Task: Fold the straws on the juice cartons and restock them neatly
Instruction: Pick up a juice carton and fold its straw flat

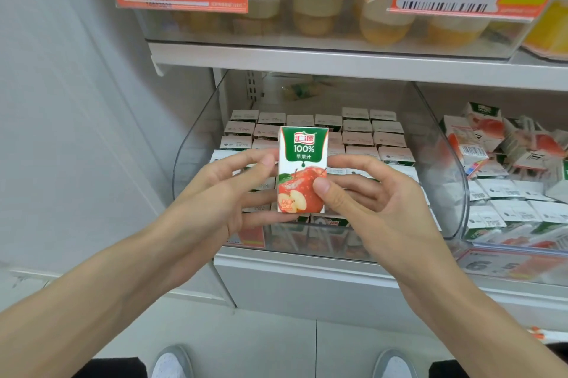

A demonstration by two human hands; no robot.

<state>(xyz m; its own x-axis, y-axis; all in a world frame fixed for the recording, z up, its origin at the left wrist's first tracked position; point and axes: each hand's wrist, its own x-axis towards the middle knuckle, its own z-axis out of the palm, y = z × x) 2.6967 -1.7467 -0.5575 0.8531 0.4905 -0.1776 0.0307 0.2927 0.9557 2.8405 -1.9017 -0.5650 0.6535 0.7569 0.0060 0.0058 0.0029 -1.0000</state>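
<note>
left hand [215,193] at 9 o'clock of the juice carton [302,170], fingers pressed to its left edge. carton upright, front label toward camera, above the clear bin [196,144] of stocked cartons [358,134]. right hand [365,196] at 3 o'clock, thumb clamped on carton front.

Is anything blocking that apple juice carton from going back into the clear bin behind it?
Nothing visible does. The apple juice carton is held above the clear bin, whose open top shows only rows of cartons.
</note>
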